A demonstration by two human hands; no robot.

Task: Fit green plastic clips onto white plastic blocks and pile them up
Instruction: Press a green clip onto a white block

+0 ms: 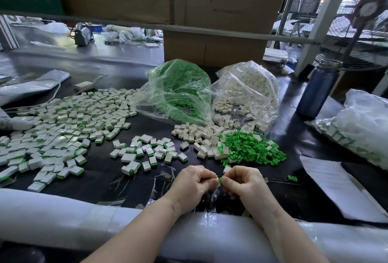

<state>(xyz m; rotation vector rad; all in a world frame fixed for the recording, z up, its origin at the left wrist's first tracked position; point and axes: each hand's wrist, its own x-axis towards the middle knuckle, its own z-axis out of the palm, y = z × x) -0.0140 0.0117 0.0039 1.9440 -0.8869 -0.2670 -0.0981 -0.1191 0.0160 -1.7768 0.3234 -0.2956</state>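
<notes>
Near edge: a white foam roll pads the whole front of the dark table; both forearms cross it.
Open room: bare tabletop with thin clear plastic scraps lies just ahead of the hands, between the foam roll and the piles.
Far left: crumpled white sheeting and a white cable border the finished stock.
Finished pile: white blocks with green clips fitted, spread wide over the left half; a smaller loose group sits nearer the centre.
Left hand: fingers curled, thumb and fingertips pinching at the green clip; whether a block lies under the fingers cannot be told.
Green clip: held between both hands, above the table's near centre.
Right hand: fingers curled, pinching the same clip from the other side.
Bare white blocks: heap just beyond the hands, spilling from a clear bag.
Loose green clips: heap touching the blocks' right side; one stray clip lies apart.
Green-clip bag: clear, open, behind the heaps.
Back edge: cardboard box closes off the far side.
Right: blue bottle upright, a filled plastic bag, a printed paper sheet at the table's corner.
</notes>
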